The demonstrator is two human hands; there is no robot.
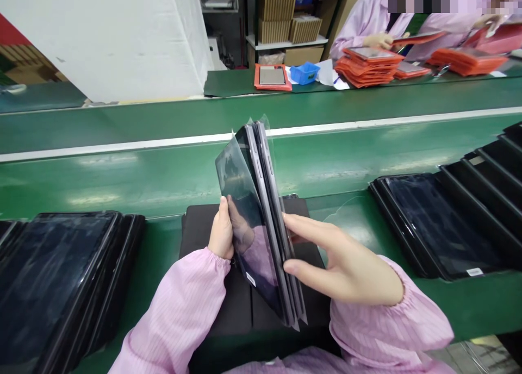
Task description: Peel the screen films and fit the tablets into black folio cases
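Observation:
Two tablets (256, 222) with clear protective film stand tilted on edge between my hands, pressed together face to back. Around their left edge, my left hand (222, 230) is closed, its fingers partly hidden behind them. My right hand (338, 260) touches the right side with thumb and fingertips, and the film sticks out past the edges. A small white label shows low on the front screen. Beneath them lies a black folded case or pad (232, 303) on the green bench.
Stacked tablets in black cases (77, 270) lie at left, and a row of overlapping black cases (444, 216) at right. Across the green bench (171, 184) are orange-sleeved stacks (367, 67), a blue tray (304, 73) and co-workers in pink sleeves. A white column (122, 37) stands behind.

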